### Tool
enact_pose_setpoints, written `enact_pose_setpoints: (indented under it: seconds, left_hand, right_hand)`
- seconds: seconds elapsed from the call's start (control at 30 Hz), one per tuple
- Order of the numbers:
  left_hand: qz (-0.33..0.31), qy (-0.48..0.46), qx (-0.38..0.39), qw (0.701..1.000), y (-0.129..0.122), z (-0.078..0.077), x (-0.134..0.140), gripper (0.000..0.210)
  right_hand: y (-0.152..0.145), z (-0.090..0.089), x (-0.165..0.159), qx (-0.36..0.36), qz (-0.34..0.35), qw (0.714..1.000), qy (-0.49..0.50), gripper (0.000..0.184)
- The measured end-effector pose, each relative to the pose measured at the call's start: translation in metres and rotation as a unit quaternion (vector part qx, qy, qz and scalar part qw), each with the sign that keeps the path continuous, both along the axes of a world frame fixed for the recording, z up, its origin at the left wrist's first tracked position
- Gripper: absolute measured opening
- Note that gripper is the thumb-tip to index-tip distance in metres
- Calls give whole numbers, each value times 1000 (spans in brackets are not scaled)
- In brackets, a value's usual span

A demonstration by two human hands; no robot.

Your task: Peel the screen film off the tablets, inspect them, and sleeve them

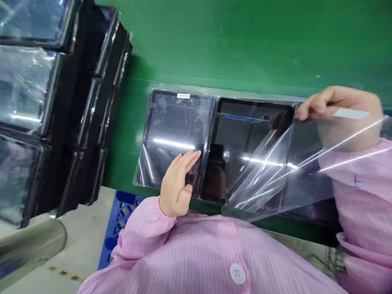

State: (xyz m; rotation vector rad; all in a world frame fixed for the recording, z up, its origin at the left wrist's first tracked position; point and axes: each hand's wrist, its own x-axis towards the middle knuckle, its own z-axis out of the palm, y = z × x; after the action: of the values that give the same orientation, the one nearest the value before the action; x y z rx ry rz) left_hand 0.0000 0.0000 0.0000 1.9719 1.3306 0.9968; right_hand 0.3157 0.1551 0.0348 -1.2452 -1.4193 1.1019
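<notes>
Right-hand fingers point(309, 107) pinch clear film point(284, 171) off a screen point(245, 134); left hand point(177, 183) flat, white label point(183, 95) unreadable.

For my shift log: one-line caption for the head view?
Right hand peels clear film off a tablet screen; left hand steadies it.

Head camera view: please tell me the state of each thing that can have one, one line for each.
Left tablet: screen dark, film on.
Right tablet: screen dark, film partly peeled.
Protective film: lifted, pinched by right hand.
Left hand: open, flat on left tablet.
Stacked tablets: film-covered.
</notes>
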Motion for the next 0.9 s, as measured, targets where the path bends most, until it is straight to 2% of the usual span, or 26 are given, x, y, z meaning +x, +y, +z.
enact_pose_setpoints:
  seconds: [0.23, 0.33, 0.4, 0.53, 0.67, 0.77, 0.9]
  left_hand:
    - [-2, 5, -5, 1000, 2, 0, -1, 57]
    - [-13, 39, -4, 999, 4, 4, -2, 59]
    - [-32, 78, -3, 996, 5, 8, -2, 64]
    - [-102, 140, 1, 985, 7, 15, 0, 76]
    - [-104, 211, 32, 971, 5, 15, 6, 89]
    - [-115, 234, 26, 965, 6, 16, 6, 87]
    - [-168, 222, -12, 960, 9, 21, -4, 82]
  right_hand:
    - [9, -5, 8, -16, 21, 999, -20, 57]
    - [12, -10, 14, -14, 13, 1000, -21, 58]
    - [13, -12, 18, -5, 20, 1000, -20, 56]
    - [14, -9, 21, -31, 70, 997, -24, 51]
    - [9, -4, 11, 3, 41, 999, -23, 53]
    - [4, -2, 2, 21, 12, 999, -31, 57]
    - [2, -2, 1, 20, 15, 999, -42, 58]
